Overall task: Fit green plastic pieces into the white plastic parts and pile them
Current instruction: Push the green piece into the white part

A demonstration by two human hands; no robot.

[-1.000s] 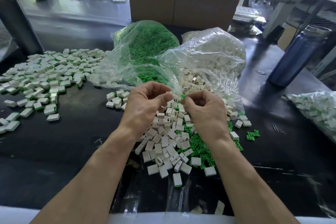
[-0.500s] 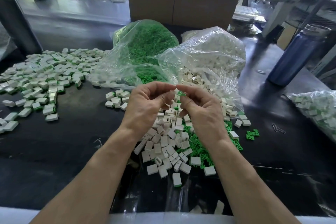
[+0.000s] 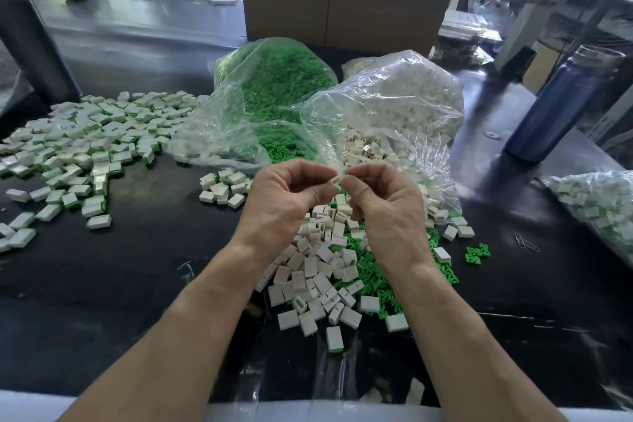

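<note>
White plastic part [image 3: 339, 178] is pinched between the fingertips of the left hand [image 3: 287, 197] and right hand [image 3: 383, 199]; the green piece is hidden, presumably being seated. Next, the assembly would be released onto the finished pile [image 3: 78, 144], far left of the grip.

One white plastic part [image 3: 339, 176] pinched between both hands' fingertips above a loose heap of white parts [image 3: 318, 271] mixed with green pieces [image 3: 376, 288]. Finished white-and-green units [image 3: 85, 147] lie spread at far left on the dark table.
</note>
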